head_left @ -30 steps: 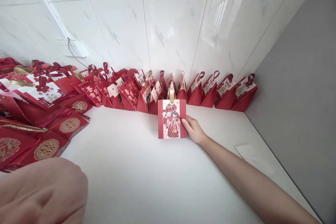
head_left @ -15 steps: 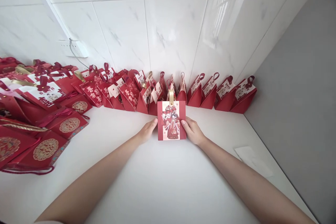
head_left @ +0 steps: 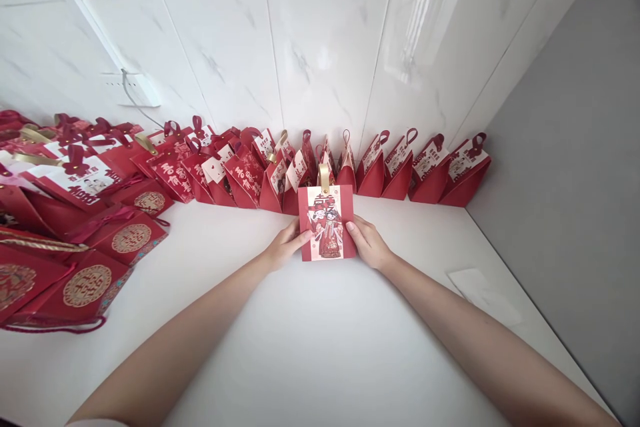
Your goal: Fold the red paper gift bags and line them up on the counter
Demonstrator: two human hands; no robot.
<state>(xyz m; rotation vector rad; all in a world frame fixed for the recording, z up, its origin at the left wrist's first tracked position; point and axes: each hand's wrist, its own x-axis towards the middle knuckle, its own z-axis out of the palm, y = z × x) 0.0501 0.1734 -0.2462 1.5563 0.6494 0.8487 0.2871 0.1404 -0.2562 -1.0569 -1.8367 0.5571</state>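
A red gift box (head_left: 327,227) with a pale front panel, printed with two costumed figures, is held upright in front of me. A gold ribbon loop (head_left: 325,177) rises from its top. My left hand (head_left: 287,243) grips its left side, the thumb lying on the front. On the right side my right hand (head_left: 369,242) clasps it, thumb on the front edge too. The other fingers of both hands are partly hidden behind the box. Just beyond it, a row of similar red boxes (head_left: 247,177) stands along the wall.
More red boxes (head_left: 425,170) with ribbon loops continue the row to the right. At the left lies a pile of red boxes (head_left: 95,287) with round gold emblems. A white sheet (head_left: 483,293) rests on the white table (head_left: 320,347). A socket (head_left: 131,89) with a cable is on the tiled wall.
My left thumb has moved from the box's left edge onto its front, and the left fingers have slid behind it. The right hand keeps its hold.
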